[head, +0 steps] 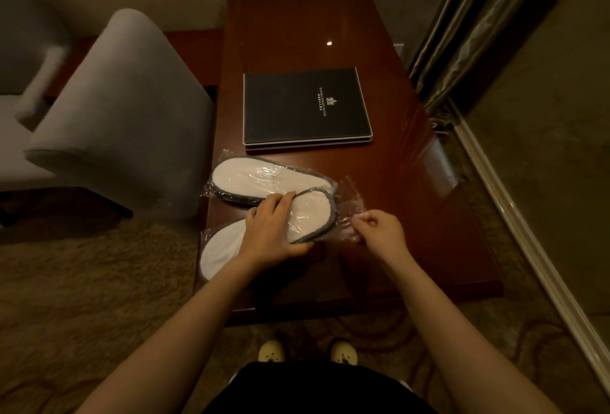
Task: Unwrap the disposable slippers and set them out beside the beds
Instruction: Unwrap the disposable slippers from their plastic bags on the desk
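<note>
A person stands at the near edge of a dark polished tabletop (379, 90), working open the first of two plastic-wrapped packs of disposable slippers. The left hand (274, 225) presses flat on the middle of the near pack (310, 215), fingers spread and thumb curled under its near edge, pinning it down. The right hand (379, 228) is pinched shut on the loose clear wrapper end (346, 209) that trails off the pack's toe, toward 3 o'clock.

The job looks barely begun. Both packs are still in their film; no slipper is out, and none is set by a bed. No bed shows in view. What is left, by this evidence, is nearly everything: strip both wrappers, separate the pairs, carry them off and lay them out.

The near pack lies with its long axis running from 8 o'clock to 2 o'clock, one rounded end hanging past the tabletop's left edge, the other pointing toward the right hand. The far pack (260, 182) sits just beyond it, at 11 o'clock from the left hand, its long axis closer to 9-to-3 and tipped slightly down to the right; the two touch or overlap where their right ends meet.

A black hotel folder (307, 106) rests farther off at 12 o'clock, and a grey armchair (125, 110) stands at 10 o'clock beside the tabletop.
</note>
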`<action>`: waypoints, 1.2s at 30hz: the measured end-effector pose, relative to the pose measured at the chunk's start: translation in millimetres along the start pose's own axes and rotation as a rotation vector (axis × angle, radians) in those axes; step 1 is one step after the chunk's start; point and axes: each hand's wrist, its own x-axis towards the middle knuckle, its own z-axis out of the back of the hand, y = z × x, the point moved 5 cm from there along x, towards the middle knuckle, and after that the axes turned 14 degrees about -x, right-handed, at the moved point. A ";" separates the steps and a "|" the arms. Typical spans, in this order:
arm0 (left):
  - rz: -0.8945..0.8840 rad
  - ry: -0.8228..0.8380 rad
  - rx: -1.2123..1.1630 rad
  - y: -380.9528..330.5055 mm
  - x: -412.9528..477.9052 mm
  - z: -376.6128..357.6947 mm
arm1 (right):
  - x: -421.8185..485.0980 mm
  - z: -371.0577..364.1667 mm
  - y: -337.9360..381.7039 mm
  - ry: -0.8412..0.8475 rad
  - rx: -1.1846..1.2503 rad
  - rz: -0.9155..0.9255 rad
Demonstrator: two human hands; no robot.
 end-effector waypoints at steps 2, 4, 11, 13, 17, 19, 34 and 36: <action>0.022 -0.033 -0.075 -0.4 2.5 6.6 | -1.3 -2.7 -9.3 0.030 0.232 -0.122; -0.007 -0.031 -0.063 -3.5 4.2 8.3 | -4.3 -9.4 -14.8 0.109 0.375 -0.248; -0.025 -0.023 0.098 -2.4 -1.0 6.2 | -0.1 28.9 16.0 -0.347 0.004 0.074; -0.039 -0.029 0.117 -3.9 -2.9 5.0 | -5.4 37.3 43.5 -0.409 -0.157 0.327; -0.063 -0.060 0.130 -11.9 -5.0 2.8 | -0.9 11.0 58.4 0.011 -0.226 0.380; -0.067 -0.063 0.146 -13.3 -6.3 2.0 | 1.0 5.2 55.9 0.089 -0.174 0.334; 0.039 0.165 -0.082 5.6 2.6 2.9 | 13.9 64.9 78.1 -0.092 -0.102 0.342; 0.045 0.118 -0.216 -0.7 11.2 16.2 | 15.4 70.1 77.9 -0.081 -0.104 0.368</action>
